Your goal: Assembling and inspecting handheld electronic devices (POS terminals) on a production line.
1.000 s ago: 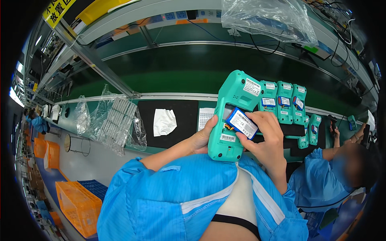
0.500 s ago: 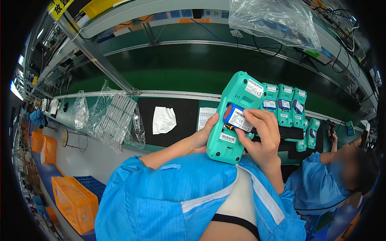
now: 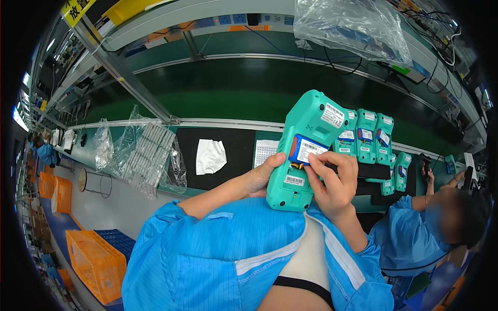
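My left hand [image 3: 262,175] grips a teal handheld device [image 3: 303,120] by its left side, thumb on the edge and the other fingers hidden beneath. The device is back up and tilted, its battery bay uncovered. In the bay sits a blue battery pack [image 3: 307,145] with a white label and a red end; short coloured wires show below it. My right hand [image 3: 336,187] is bent over the bay, its fingertips and thumb closed at the pack's lower right edge. Several similar teal devices [image 3: 366,120] with battery packs lie in a row to the right.
A white cloth [image 3: 211,156] lies on a black mat [image 3: 188,179]. Further left, clear plastic bags [image 3: 127,150] cover grey strip-like parts. A co-worker in a blue coat [image 3: 410,228] sits at the right. Orange crates [image 3: 96,264] stand on the floor at the left.
The battery pack has turned and settled flatter into the device's bay. My right fingers have shifted from its upper right edge to its lower right. The left hand keeps its grip.
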### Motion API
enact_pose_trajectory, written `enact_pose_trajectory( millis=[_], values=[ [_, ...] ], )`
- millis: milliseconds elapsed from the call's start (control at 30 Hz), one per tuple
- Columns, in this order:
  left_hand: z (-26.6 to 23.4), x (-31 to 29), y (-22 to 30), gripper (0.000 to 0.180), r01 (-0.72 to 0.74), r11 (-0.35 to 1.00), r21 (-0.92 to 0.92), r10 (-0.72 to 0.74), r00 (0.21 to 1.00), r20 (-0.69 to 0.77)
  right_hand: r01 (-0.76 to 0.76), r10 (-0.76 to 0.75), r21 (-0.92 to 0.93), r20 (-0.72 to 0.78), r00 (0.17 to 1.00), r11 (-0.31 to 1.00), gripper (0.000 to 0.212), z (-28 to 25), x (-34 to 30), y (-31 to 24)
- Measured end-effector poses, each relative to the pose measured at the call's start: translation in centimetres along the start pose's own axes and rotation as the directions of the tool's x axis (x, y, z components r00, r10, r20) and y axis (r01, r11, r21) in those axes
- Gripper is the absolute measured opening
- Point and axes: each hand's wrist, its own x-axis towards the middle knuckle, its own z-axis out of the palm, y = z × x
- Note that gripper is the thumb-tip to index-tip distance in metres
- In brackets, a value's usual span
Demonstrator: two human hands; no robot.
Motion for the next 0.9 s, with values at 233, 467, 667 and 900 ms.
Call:
enact_pose_trajectory(
  millis=[233,467,667,900],
  values=[
    [0.8,-0.8,1.4,0.081,0.011,0.988,0.151,-0.020,0.998,0.058,0.031,-0.035,-0.274,-0.011,0.999,0.961,0.023,-0.1,0.8,-0.9],
    [-0.1,-0.9,0.7,0.078,-0.029,0.992,0.124,0.039,0.996,-0.082,0.101,-0.081,-0.175,0.118,0.990,0.979,0.026,0.7,0.4,0.2],
    [-0.4,-0.5,1.0,0.078,-0.119,0.991,0.061,0.124,0.988,-0.091,-0.045,0.003,0.127,0.311,0.950,0.991,0.038,0.5,-0.1,0.6],
    [-0.8,-0.7,0.8,0.078,-0.138,0.983,0.121,0.146,0.988,-0.054,-0.021,-0.004,0.072,0.335,0.942,0.997,0.050,-0.9,0.6,-0.9]
  ],
)
